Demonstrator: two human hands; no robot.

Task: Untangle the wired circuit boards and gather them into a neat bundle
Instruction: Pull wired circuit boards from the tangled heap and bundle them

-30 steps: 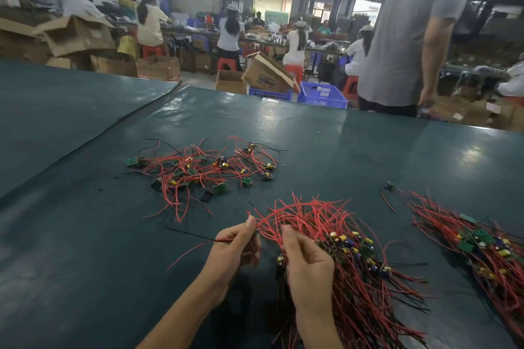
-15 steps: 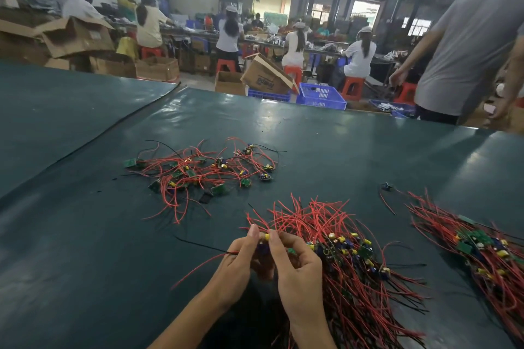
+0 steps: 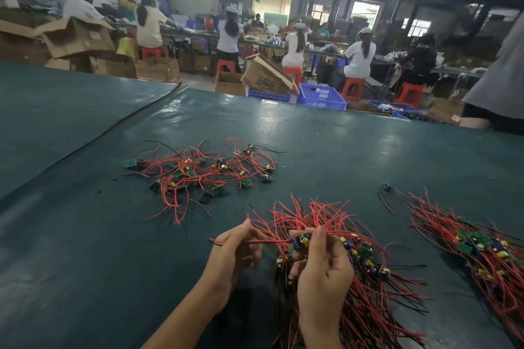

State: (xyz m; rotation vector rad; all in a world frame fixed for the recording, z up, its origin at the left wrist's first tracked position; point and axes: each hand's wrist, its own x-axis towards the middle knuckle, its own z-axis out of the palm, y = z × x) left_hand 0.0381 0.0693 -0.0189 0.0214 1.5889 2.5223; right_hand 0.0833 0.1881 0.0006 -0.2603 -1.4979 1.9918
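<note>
the left hand [image 3: 235, 252], low in the middle of the frame, pinches the red and black wire pair [image 3: 256, 241] of one small green circuit board with blue and yellow parts [image 3: 300, 239]. the wire ends poke out past its fingers to the left. the right hand [image 3: 323, 272], just right of it, has thumb and fingers closed on that board, so the wire pair runs level between the two hands.

under and beyond the right hand lies a thick bundle of boards with red wires [image 3: 368, 295], the boards clustered together and the wires fanning toward the top and bottom of the frame. a second bundle of the same kind [image 3: 482, 252] lies at the right edge, well apart, and looks finished. above and left of the hands a loose tangle of boards and red wires [image 3: 204, 173] sprawls on the dark green table mat [image 3: 85, 235], its leads crossing every way.

as i read it, one bundle is done and the near one is part built. the held board is being straightened to join the near bundle. the tangle, with a fair number of boards, is left to pick apart.
</note>
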